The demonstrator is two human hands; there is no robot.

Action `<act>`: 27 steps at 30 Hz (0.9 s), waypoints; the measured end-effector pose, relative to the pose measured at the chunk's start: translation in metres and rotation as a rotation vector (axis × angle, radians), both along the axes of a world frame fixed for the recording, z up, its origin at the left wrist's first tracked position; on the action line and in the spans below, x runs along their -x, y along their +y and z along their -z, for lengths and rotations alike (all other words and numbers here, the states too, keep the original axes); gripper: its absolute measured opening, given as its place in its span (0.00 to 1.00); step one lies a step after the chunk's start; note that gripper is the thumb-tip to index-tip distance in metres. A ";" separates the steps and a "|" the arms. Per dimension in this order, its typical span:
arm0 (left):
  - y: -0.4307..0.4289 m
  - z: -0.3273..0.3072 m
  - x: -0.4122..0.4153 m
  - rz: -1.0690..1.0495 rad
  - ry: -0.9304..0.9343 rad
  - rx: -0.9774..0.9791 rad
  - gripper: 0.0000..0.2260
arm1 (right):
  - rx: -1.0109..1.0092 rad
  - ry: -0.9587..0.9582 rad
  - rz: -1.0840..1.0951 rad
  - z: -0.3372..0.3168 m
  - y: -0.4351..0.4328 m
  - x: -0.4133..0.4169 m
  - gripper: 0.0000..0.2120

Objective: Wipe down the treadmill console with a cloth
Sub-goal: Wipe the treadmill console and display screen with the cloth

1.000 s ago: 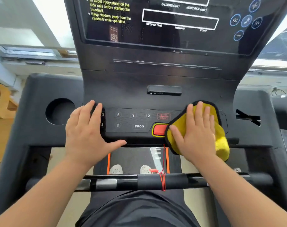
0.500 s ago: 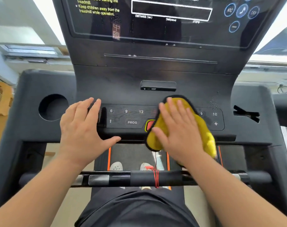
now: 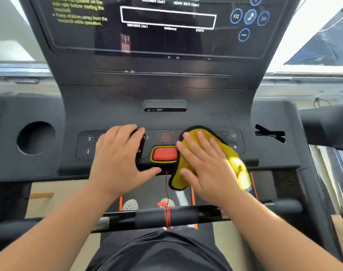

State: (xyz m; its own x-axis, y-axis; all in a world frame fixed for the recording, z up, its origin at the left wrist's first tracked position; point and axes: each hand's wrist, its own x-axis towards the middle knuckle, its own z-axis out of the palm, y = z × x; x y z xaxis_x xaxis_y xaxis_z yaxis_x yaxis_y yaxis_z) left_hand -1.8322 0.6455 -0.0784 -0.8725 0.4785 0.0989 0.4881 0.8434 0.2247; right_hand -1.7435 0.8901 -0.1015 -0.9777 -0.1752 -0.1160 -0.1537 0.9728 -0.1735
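Cloth (image 3: pixel 239 169), yellow with black trim, pinned flat under straight fingers of right hand (image 3: pixel 205 169) on right half of console button strip (image 3: pixel 89 145), just beside red stop button (image 3: pixel 164 154); overhangs strip's near edge. Flat on left keys, left hand (image 3: pixel 117 159), fingers straight, holding nothing. Bare panel (image 3: pixel 166 122) above both. Legible: "3", "12", "+", "DISTANCE (km)".

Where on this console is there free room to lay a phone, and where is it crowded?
Free: the bare panel between the port bar and the key strip; the flat wing around the cup hole. Crowded: the key strip, where the left hand rests and the right hand presses the cloth beside the red button.
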 end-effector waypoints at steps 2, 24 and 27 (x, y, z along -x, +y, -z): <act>0.004 -0.005 0.004 -0.047 -0.010 0.025 0.49 | -0.023 0.001 0.193 -0.001 0.028 0.000 0.33; 0.017 -0.019 0.010 -0.258 -0.169 0.311 0.63 | -0.210 -0.106 0.309 -0.012 0.077 0.042 0.46; 0.018 -0.022 0.013 -0.253 -0.182 0.327 0.63 | -0.208 -0.059 0.420 -0.014 0.061 0.080 0.47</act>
State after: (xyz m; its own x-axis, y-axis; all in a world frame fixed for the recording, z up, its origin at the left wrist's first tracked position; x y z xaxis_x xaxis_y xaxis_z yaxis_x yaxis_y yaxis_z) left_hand -1.8447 0.6636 -0.0564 -0.9552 0.2289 -0.1875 0.2349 0.9720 -0.0101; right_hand -1.8237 0.9515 -0.0880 -0.9497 0.2666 -0.1642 0.2645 0.9637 0.0353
